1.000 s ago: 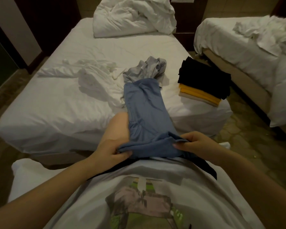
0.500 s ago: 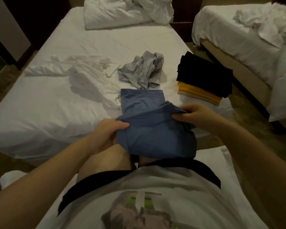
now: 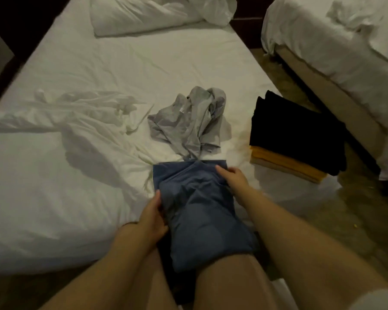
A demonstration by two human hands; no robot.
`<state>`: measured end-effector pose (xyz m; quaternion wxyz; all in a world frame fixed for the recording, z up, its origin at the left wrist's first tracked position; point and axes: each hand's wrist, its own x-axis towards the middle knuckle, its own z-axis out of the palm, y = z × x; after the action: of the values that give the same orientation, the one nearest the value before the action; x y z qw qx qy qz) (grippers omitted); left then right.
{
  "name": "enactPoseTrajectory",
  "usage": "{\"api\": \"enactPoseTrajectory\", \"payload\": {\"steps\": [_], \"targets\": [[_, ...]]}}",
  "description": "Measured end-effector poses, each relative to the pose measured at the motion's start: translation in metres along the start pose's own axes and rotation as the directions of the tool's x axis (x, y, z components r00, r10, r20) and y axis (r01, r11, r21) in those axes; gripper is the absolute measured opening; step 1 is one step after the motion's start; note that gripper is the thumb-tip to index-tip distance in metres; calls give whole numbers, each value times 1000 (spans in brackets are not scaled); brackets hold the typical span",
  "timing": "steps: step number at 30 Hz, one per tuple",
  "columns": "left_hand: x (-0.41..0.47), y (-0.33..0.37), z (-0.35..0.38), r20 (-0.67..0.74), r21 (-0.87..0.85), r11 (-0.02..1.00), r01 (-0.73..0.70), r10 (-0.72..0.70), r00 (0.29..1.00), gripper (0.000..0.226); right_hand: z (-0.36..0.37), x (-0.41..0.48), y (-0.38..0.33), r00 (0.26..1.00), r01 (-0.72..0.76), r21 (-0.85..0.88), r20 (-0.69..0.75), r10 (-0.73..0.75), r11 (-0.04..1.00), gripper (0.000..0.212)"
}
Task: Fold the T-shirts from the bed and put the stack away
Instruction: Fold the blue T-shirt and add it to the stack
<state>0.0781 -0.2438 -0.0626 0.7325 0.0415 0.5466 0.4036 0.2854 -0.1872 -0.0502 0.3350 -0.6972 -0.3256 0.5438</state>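
A blue T-shirt (image 3: 197, 211), folded into a narrow bundle, lies from my thigh onto the near edge of the white bed (image 3: 81, 166). My left hand (image 3: 151, 218) grips its left edge. My right hand (image 3: 232, 177) holds its upper right edge, fingers curled over the fold. A crumpled grey T-shirt (image 3: 193, 124) lies on the bed just beyond the blue one. A folded stack (image 3: 293, 139) sits at the bed's right corner: black garments on top, yellow below, a beige layer at the bottom.
A crumpled white sheet (image 3: 81, 117) spreads over the bed's left half. A white duvet and pillow (image 3: 157, 12) are bunched at the head. A second bed (image 3: 336, 48) stands to the right across a narrow strip of tiled floor (image 3: 356, 220).
Both hands carried the near end of the blue T-shirt forward over the far part, folding it shorter. The camera tilted down and closer to the bed.
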Motion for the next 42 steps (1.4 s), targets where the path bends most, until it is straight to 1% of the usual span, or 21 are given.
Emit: {"api": "enactPoseTrajectory", "payload": {"steps": [1,2,4,5,7,9,11,13,15,17,19,21,23,25,27,30,32,36,38,41,42], "targets": [[10,-7,-7,-14,28,1000,11,-11,1000,44,1,7,11,999,-23,24,-42,24,999,58],[18,-14,-13,-7,51,999,6,-6,1000,39,0,12,20,998,-17,38,-63,19,999,52],[28,-23,-18,25,109,992,-65,63,998,24,-2,20,28,998,23,64,-64,-19,998,38],[29,-26,-18,32,135,985,-103,100,994,19,-2,23,30,998,41,56,-52,-38,998,37],[28,-33,-19,41,149,975,-165,161,986,20,0,23,33,995,86,-44,-47,-88,995,42],[27,-37,-18,62,178,955,-236,229,972,29,2,23,32,984,143,-106,-93,-153,984,39],[27,-32,-15,60,221,922,-318,312,948,35,3,26,26,966,209,-40,-150,-213,977,31],[31,-23,-13,55,209,908,-363,359,932,34,3,29,18,953,255,-3,-170,-251,967,33],[34,-19,-11,83,215,908,-360,351,933,33,3,31,18,964,225,-38,-139,-228,974,43],[34,-24,-12,108,213,912,-349,333,937,37,0,31,25,983,148,-91,-96,-156,985,55],[33,-26,-13,136,196,923,-331,308,941,43,-5,27,33,994,96,-71,-46,-99,993,62],[34,-18,-10,182,191,927,-324,291,939,49,-7,23,33,996,89,-42,11,-88,995,57],[39,-6,-4,201,189,921,-340,303,932,48,-7,24,29,994,108,-47,28,-107,993,49],[41,0,2,175,207,910,-360,328,929,44,-5,27,25,991,132,-65,-11,-133,989,43],[47,-4,0,141,255,895,-365,339,930,45,-3,30,25,990,130,-58,-50,-133,990,42],[48,-16,-9,121,237,904,-355,335,934,45,-2,26,32,995,79,-4,-63,-79,997,51],[44,-23,-10,108,201,912,-357,342,934,49,-4,19,40,998,61,51,-30,-59,997,61],[33,-39,-12,29,241,905,-350,354,935,58,-11,0,59,999,27,100,15,-29,995,68],[26,-48,-18,35,295,897,-330,335,942,66,-14,-10,69,999,-2,108,33,-2,994,71],[14,-56,-28,37,422,866,-268,279,960,99,-16,-27,79,997,31,10,68,-32,999,70],[10,-58,-31,28,455,859,-236,251,968,106,-17,-31,83,997,34,-9,76,-33,999,69]]}}
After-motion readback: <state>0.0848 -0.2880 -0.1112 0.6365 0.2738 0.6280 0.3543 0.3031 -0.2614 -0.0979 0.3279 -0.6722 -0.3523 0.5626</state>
